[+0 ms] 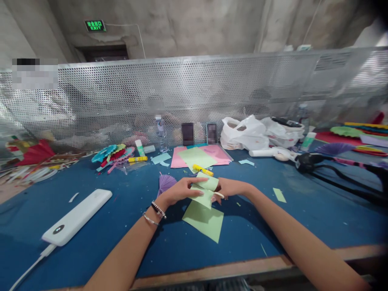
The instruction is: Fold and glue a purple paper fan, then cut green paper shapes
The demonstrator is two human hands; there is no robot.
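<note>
Both my hands meet over the middle of the blue table [127, 226]. My left hand [182, 190] and my right hand [230, 188] pinch a light green sheet of paper [203, 214] between them; its top is curled and folded at my fingers, and the rest hangs down onto the table. Bracelets sit on my left wrist. A folded purple paper fan [165, 182] lies just left of my left hand. A yellow glue stick [202, 170] rests on a green sheet above my hands.
A white power bank [77, 216] with a cable lies at the left. Pink and green sheets [200, 157], a water bottle [161, 133], colourful paper fans [112, 155], white plastic bags [245, 133] and black cables [333, 169] line the back, before a perforated metal screen [194, 97].
</note>
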